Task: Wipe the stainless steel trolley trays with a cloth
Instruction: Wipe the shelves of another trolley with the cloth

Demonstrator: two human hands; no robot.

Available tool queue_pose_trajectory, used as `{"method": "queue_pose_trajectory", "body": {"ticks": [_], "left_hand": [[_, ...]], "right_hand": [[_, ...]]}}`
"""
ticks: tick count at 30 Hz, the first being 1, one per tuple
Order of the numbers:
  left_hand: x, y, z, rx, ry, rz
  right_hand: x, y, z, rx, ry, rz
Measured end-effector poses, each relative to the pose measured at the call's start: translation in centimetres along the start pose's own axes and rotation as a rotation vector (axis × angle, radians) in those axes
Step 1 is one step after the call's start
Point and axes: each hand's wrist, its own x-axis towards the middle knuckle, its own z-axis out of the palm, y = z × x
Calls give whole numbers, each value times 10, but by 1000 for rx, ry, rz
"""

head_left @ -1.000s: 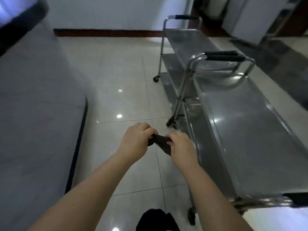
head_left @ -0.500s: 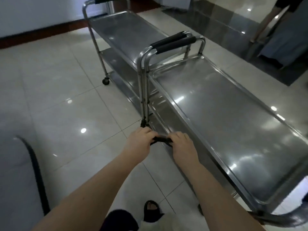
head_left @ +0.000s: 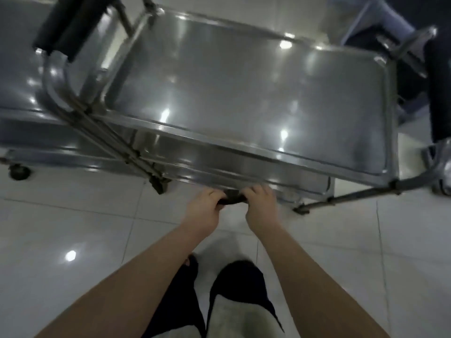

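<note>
A small dark cloth is stretched between my left hand and my right hand, both closed on its ends. My hands hover over the floor just in front of the long near edge of a stainless steel trolley. Its shiny top tray fills the upper middle of the view and carries nothing. A lower tray shows beneath the near rim, right behind the cloth.
A second steel trolley stands against the left end, with black-gripped handles between the two. A caster sits at far left. Another black handle is at the right end. Glossy white floor tiles and my feet lie below.
The view has swung right and down, so I now face the trolley's long side squarely. My hands still hold the cloth and are closer to the trolley's near edge.
</note>
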Motion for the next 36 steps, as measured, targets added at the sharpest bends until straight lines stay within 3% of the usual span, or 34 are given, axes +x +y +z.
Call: {"method": "queue_pose_trajectory", "body": {"ticks": [5, 9, 11, 13, 16, 20, 24, 26, 28, 31, 33, 36], "left_hand": [[50, 29, 76, -205, -130, 58], [133, 31, 154, -458, -136, 96], [182, 5, 189, -352, -82, 135], [236, -42, 204, -99, 62, 199], [325, -120, 196, 266, 227, 322], [404, -169, 184, 482, 171, 265], [414, -171, 187, 569, 191, 314], [413, -168, 185, 552, 186, 296], [411, -166, 184, 558, 167, 277], [408, -162, 185, 577, 169, 272], [408, -162, 186, 579, 179, 262], [409, -169, 187, 564, 201, 268]], "right_hand": [[8, 67, 22, -28, 135, 293], [73, 138, 53, -60, 432, 293], [112, 168, 87, -206, 503, 207], [145, 194, 129, -313, 366, 273], [184, 232, 189, -259, 208, 420], [202, 259, 223, -120, 267, 362], [205, 291, 206, -101, 309, 295], [202, 331, 182, -88, 345, 412], [196, 368, 163, -34, 390, 674], [220, 356, 163, -6, 394, 978], [264, 301, 178, -34, 341, 864], [317, 194, 222, -169, 310, 411]]}}
